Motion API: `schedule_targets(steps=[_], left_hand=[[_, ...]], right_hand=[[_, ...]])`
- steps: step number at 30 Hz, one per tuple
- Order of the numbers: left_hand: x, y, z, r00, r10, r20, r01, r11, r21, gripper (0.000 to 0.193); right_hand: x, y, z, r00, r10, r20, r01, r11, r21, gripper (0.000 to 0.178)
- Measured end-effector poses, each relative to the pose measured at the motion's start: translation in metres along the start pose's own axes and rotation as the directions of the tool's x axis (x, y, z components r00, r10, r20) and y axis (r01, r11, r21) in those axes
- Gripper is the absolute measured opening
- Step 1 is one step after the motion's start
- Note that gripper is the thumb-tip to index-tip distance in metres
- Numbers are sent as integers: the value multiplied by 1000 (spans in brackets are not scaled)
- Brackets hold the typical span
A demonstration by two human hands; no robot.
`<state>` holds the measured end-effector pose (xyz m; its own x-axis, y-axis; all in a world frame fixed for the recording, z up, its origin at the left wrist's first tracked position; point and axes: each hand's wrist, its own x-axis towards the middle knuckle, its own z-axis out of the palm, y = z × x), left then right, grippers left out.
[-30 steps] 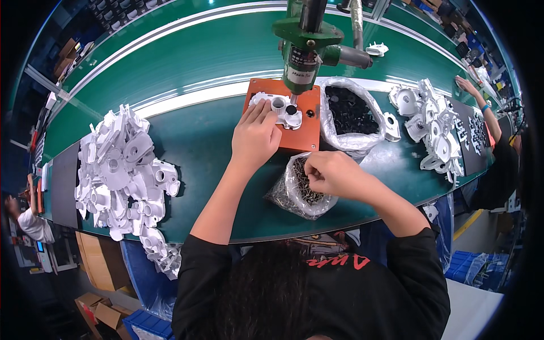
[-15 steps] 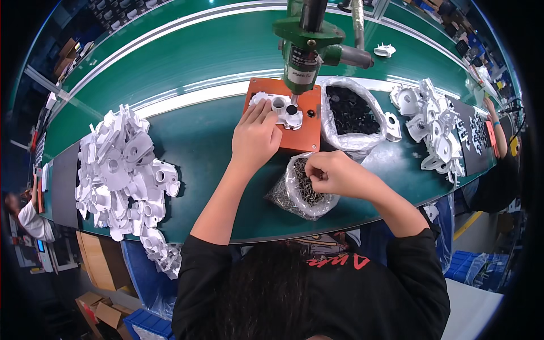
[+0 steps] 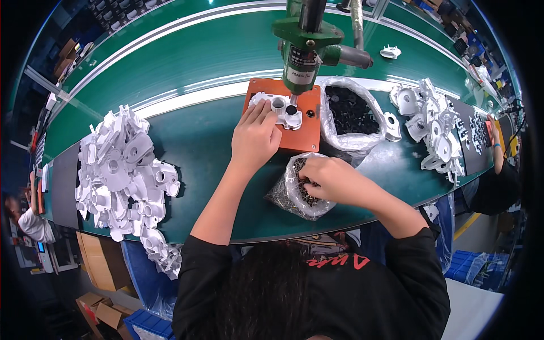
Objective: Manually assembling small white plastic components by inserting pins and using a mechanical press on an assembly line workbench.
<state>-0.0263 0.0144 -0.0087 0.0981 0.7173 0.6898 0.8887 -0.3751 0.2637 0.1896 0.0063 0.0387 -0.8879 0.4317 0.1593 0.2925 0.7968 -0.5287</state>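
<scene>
My left hand point(image 3: 256, 134) holds a white plastic housing point(image 3: 292, 120) down on an orange fixture plate point(image 3: 309, 139), its fingers laid together over the part's left side. A small black piece point(image 3: 291, 110) sits on the housing, right under the tip of a green press point(image 3: 300, 62). In front of the plate, my right hand point(image 3: 328, 180) reaches into an open clear bag of small metal screws point(image 3: 306, 195). Its fingers are curled and closed at the bag's mouth; whatever is between the fingertips is hidden.
A large heap of white housings point(image 3: 122, 170) covers the left of the green bench. Right of the plate stands a bag of black parts point(image 3: 351, 113), with more white housings point(image 3: 436, 133) beyond it. One housing point(image 3: 390, 52) lies on the belt behind. Co-workers' arms show at both sides.
My right hand has moved slightly left and down into the screw bag. The left hand stays on the housing. The lone housing on the belt has shifted a little to the right.
</scene>
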Motion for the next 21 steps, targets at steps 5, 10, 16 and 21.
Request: schedule_targets(steps=[5, 10, 16, 21], left_hand=[[0, 1, -1, 1000, -4, -4, 4, 1000, -8, 18], [0, 0, -1, 1000, 0, -2, 0, 1000, -5, 18], [0, 1, 0, 1000, 4, -5, -4, 1000, -3, 18], [0, 1, -1, 1000, 6, 0, -6, 1000, 6, 19]], right_hand=[[0, -1, -2, 998, 48, 26, -48, 999, -4, 12], [0, -3, -4, 995, 73, 62, -74, 997, 15, 12], [0, -2, -3, 999, 23, 37, -26, 997, 75, 13], [-1, 1, 1, 1000, 2, 17, -2, 1000, 13, 13]])
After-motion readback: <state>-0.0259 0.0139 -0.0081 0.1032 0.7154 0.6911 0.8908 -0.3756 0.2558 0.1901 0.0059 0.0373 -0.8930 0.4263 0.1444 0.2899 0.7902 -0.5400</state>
